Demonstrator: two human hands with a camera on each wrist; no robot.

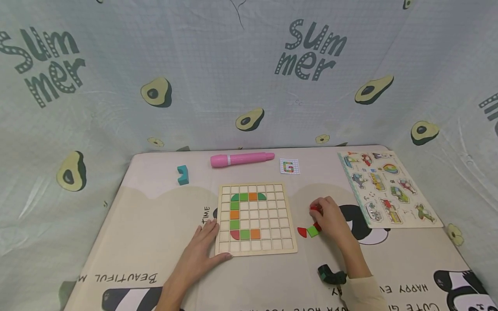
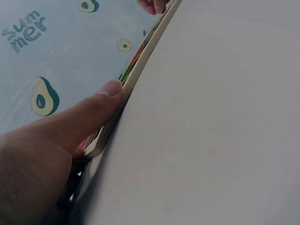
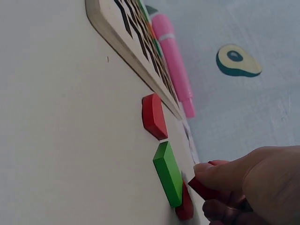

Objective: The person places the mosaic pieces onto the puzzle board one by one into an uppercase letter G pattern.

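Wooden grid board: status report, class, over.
Left hand flat, steadying wooden grid board. Right hand pinching red wooden piece. Green square tile beside; nothing blocking.

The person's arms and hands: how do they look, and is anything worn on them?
Both hands are bare, with no gloves. The left hand and its forearm show no sleeve in the head view. The right hand leads to a cream long sleeve low on the forearm. Short nails show on the fingers. No watch is visible.
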